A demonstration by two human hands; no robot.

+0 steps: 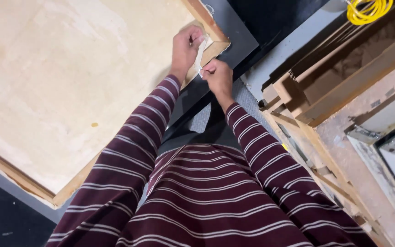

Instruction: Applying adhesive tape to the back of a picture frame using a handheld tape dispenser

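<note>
Striped sleeves [206, 201] nearest. Board [60, 77] fills the left. Left hand [184, 49] presses flat on the board's far right corner, fingers closed over a paper strip [201, 54]. Strip runs down along the corner edge to the right hand [216, 77], which pinches its lower end. Timber stack [344, 91] at right.

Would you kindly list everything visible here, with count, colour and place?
Canvas panel: one, pale cream, left, in a wooden frame.
Canvas flap: one, off-white, at the frame's corner, pinched by both hands.
Dark surface: one, black-grey, under the panel.
Cable: one coil, yellow, top right.
Wooden frames: several, brown, stacked at right.
Sleeves: two, maroon with white stripes.
Left hand: on the corner, gripping the flap.
Right hand: beside it, pulling the flap.
</note>
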